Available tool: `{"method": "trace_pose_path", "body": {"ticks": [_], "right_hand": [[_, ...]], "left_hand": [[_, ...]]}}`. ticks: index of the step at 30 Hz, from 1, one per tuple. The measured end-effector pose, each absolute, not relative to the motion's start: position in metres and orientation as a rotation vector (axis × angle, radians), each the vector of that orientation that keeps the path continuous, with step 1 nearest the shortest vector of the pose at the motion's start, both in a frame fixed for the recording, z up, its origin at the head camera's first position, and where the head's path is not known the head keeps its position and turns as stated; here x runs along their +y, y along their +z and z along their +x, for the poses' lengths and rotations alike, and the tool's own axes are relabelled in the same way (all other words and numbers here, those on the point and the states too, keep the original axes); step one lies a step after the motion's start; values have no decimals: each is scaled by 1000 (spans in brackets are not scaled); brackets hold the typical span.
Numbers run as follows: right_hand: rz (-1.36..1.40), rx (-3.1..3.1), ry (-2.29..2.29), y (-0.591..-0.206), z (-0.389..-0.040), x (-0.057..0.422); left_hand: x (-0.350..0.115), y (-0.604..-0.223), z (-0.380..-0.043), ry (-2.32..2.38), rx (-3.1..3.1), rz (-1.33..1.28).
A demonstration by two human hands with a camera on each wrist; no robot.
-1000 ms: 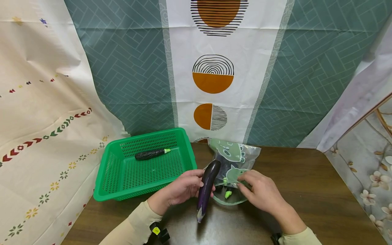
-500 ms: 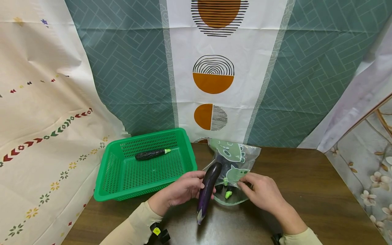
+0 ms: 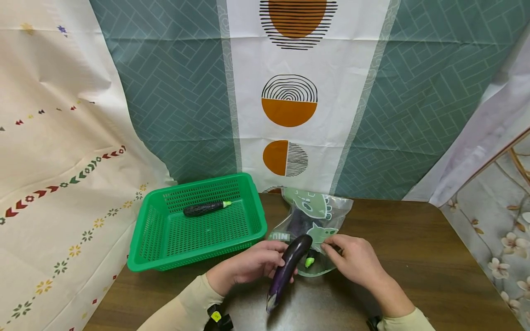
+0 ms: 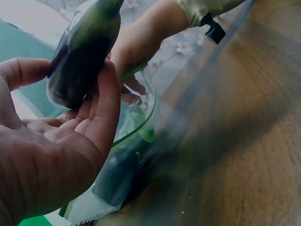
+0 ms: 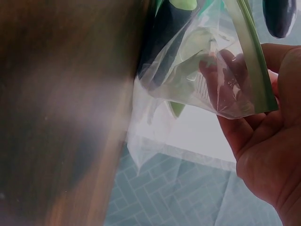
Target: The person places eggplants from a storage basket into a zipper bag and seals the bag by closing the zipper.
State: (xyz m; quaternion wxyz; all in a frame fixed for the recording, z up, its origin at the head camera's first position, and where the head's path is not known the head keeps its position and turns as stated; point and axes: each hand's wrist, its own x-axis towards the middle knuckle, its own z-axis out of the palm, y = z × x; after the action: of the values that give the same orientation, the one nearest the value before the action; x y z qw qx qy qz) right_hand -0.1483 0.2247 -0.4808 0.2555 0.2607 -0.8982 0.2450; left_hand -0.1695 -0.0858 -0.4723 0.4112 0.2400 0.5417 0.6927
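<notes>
My left hand (image 3: 258,263) grips a long dark purple eggplant (image 3: 288,271) between thumb and fingers, tilted over the near side of a clear plastic bag (image 3: 339,209) with green animal prints. In the left wrist view the thumb and fingertips press on the eggplant (image 4: 80,61) from both sides. My right hand (image 3: 355,257) pinches the bag's upper layer at its mouth; the right wrist view has the bag's green edge strip (image 5: 256,61) against that hand. Inside the bag lie dark vegetables, one showing a bright green stem end (image 3: 309,262). The held eggplant partly hides the bag's mouth.
A green plastic basket (image 3: 136,239) stands left of the bag, with one dark, green-tipped vegetable (image 3: 204,208) inside. The brown wooden table (image 3: 397,230) meets a patterned cloth (image 3: 198,115) at the back. A floral panel (image 3: 497,239) borders the right side.
My left hand has moved right and toward me with the eggplant, whose far end now overlaps the bag's opening. The right hand has hardly moved and still pinches the bag.
</notes>
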Motion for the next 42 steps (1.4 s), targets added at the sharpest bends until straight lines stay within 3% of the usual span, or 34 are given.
{"method": "trace_pose_path", "body": {"ticks": [42], "right_hand": [[738, -2405, 687, -480, -149, 223]], "left_hand": [[-44, -485, -158, 1614, 1479, 438]]}}
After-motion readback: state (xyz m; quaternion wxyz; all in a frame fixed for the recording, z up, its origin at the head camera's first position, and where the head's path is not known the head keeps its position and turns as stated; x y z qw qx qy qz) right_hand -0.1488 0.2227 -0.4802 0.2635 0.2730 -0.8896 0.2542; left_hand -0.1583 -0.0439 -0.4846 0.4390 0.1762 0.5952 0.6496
